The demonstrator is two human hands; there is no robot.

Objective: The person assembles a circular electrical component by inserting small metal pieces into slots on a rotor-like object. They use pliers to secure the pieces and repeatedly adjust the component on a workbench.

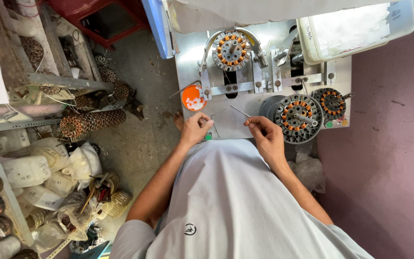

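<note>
- Thin wire/pin (pixel 240 111) pinched in right hand (pixel 268 138), over front part of metal bench (pixel 226 125); slim, pale, straight, tip slants up-left, well short of clamped stator.
- Right hand fingers (pixel 254 122) closed on lower end of wire, thumb + forefinger pinch.
- Left hand (pixel 195 128) at bench front edge, fingers curled shut; looks like pinching sth tiny, can't tell what.
- Hands apart, bare strip of bench btwn them = the only free room near wire.
- Stator w/ orange copper coils (pixel 297 118) sits just right of right hand, nearly touching knuckles; tight on that side.
- Smaller wound stator (pixel 331 103) further right, by bench's right edge.
- 3rd stator (pixel 230 50) clamped in fixture at bench rear, under curved metal arm.
- Orange cap w/ white bits (pixel 193 98) above left hand, near bench left edge.
- Green button (pixel 208 137) at front edge, beside left wrist.
- Clear plastic bin (pixel 355 29) top right, overhangs bench back.
- Left of bench: concrete floor (pixel 140 139), then shelves + stacked wound cores (pixel 89 122), well apart.
- Right of bench: purple wall (pixel 389 144), close.
</note>
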